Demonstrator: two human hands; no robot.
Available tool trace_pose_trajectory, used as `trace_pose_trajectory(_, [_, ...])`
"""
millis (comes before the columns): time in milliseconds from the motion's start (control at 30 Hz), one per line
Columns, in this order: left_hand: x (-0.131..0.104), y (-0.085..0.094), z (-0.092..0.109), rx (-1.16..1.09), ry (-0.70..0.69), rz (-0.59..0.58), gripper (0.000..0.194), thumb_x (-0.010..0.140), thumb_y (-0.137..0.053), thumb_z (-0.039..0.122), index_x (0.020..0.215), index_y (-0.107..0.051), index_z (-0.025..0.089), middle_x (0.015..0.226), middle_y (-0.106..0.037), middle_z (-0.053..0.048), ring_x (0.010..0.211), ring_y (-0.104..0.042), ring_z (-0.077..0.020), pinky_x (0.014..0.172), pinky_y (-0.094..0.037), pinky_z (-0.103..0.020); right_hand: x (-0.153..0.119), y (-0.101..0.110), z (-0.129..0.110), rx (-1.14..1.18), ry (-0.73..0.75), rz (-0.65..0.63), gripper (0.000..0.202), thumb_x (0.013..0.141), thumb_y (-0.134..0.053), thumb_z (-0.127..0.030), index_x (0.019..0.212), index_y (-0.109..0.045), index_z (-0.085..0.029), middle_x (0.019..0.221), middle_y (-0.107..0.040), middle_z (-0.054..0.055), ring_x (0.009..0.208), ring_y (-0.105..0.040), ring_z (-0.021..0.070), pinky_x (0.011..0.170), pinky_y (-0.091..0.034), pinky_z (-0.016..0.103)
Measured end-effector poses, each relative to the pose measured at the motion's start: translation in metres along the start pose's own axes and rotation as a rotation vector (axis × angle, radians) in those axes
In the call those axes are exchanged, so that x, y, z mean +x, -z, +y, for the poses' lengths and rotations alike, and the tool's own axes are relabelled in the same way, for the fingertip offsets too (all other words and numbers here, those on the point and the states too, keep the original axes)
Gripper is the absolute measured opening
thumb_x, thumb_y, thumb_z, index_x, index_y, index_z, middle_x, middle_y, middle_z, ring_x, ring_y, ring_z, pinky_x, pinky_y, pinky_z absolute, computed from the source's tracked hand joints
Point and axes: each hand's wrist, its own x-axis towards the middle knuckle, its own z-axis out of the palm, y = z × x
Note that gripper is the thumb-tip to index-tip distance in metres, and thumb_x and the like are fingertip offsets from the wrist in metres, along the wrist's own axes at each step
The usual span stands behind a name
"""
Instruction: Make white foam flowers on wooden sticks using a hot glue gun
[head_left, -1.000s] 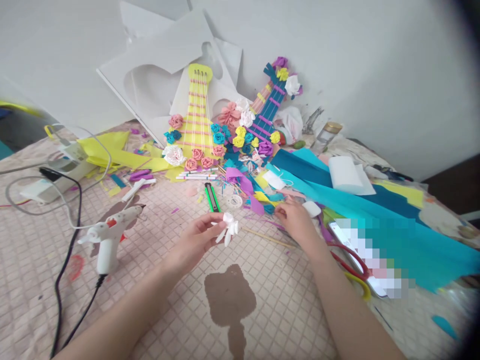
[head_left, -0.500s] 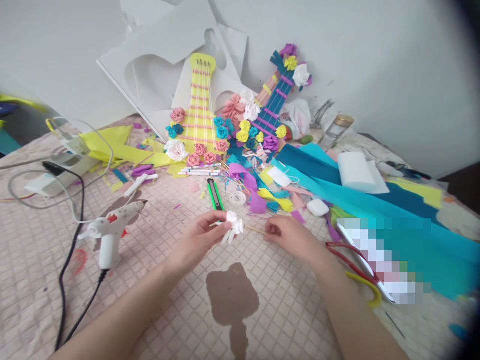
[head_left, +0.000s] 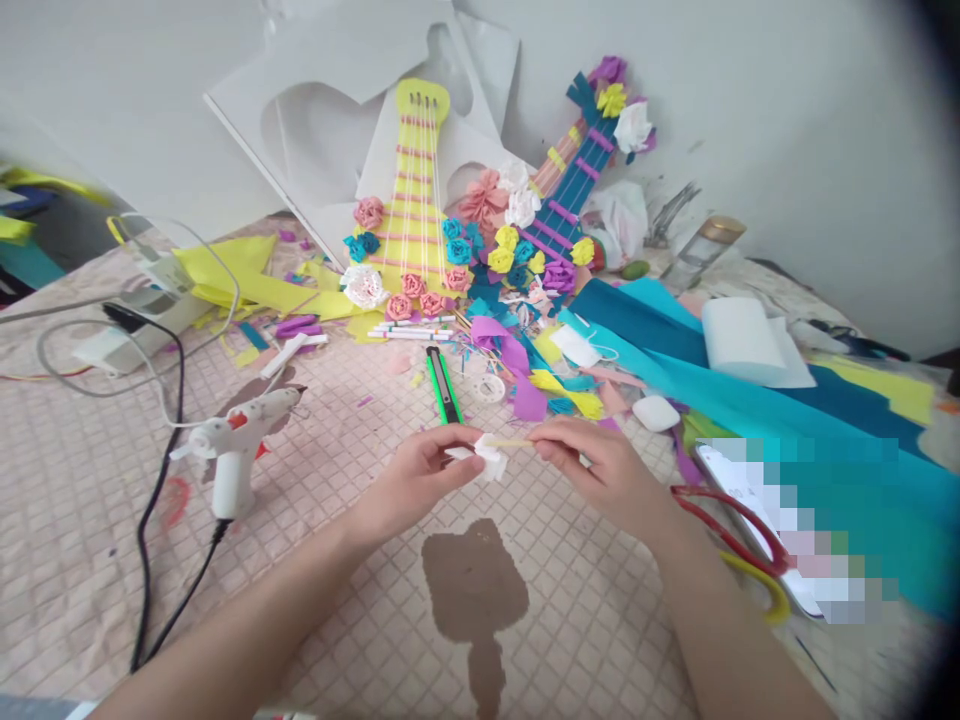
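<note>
Between the thumb and fingers of my left hand (head_left: pixel 435 470) is a small white paper flower (head_left: pixel 491 458), its strips hanging loose below. My right hand (head_left: pixel 589 460) pinches a thin wooden stick (head_left: pixel 514 443), whose far end meets the flower's upper part. Just beyond my left hand lies a green utility knife (head_left: pixel 442 385). A white hot glue gun (head_left: pixel 240 440) rests on the table to the left, with its nozzle pointing right. Scissors with red and yellow handles (head_left: pixel 731 530) lie to the right of my right forearm.
A yellow paper guitar (head_left: pixel 416 200) and a blue one (head_left: pixel 574 200), both with paper flowers, lean at the back. Teal crepe paper (head_left: pixel 675 375), a paper roll (head_left: pixel 739 340) and a partly blurred phone (head_left: pixel 720 480) lie right. A black cable (head_left: pixel 146 560) runs at left.
My right hand has come up and closer to my left, bringing the stick against the flower. The flower has turned in my left fingers. The whole view has shifted slightly.
</note>
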Motion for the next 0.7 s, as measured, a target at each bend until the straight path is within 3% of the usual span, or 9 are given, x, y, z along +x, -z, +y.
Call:
trace_pose_trajectory(200, [0.001, -0.001, -0.005, 0.000, 0.005, 0.019, 0.019, 0.073, -0.062, 0.028, 0.090, -0.061, 0.017, 0.071, -0.057, 0.002, 0.061, -0.048, -0.0087, 0.057, -0.037, -0.021, -0.002, -0.005, 0.003, -0.039, 0.022, 0.000, 0.017, 0.089, -0.046, -0.025, 0.092, -0.062, -0.022, 0.092, -0.068, 0.002, 0.083, -0.061, 0.0132, 0.072, -0.048, 0.024])
trace_pose_trajectory(700, [0.004, -0.001, -0.011, 0.024, -0.015, 0.080, 0.021, 0.070, -0.065, 0.027, 0.089, -0.062, 0.017, 0.083, -0.061, 0.000, 0.065, -0.051, -0.0084, 0.059, -0.039, -0.021, -0.002, -0.013, 0.001, -0.031, 0.050, 0.025, 0.016, 0.088, -0.047, -0.020, 0.094, -0.062, -0.021, 0.093, -0.068, 0.001, 0.085, -0.062, 0.0137, 0.078, -0.047, 0.027])
